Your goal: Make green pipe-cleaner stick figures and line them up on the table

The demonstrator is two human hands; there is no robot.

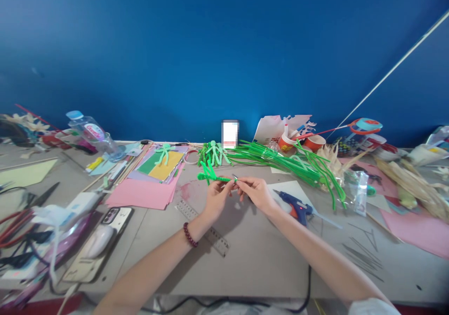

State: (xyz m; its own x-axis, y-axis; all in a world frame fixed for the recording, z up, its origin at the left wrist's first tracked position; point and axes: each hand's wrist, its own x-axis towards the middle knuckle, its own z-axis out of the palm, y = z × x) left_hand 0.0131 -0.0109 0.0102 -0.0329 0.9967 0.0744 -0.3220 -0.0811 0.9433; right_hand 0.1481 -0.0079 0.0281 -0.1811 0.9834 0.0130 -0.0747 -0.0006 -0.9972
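Over the middle of the table, my left hand (218, 195) is closed around a bright green pipe-cleaner figure (206, 175), whose bent limbs stick out to the left. My right hand (254, 193) meets it fingertip to fingertip, pinching the figure's right end. A small silvery point shows between the fingertips; what it belongs to is hidden. Just beyond the hands stand similar green pipe-cleaner figures (214, 153), and another pale green figure (164, 154) lies on coloured sheets. Below my left hand is a steel ruler (219, 242), partly covered by my wrist.
A blue glue gun (296, 206) lies right of my right hand. Long green pipe cleaners (291, 165) spread behind it. Thin wire pieces (363, 254) lie front right. To the left are pink paper (140, 193), a phone (84, 263) with a white mouse (100, 241), and a bottle (93, 132).
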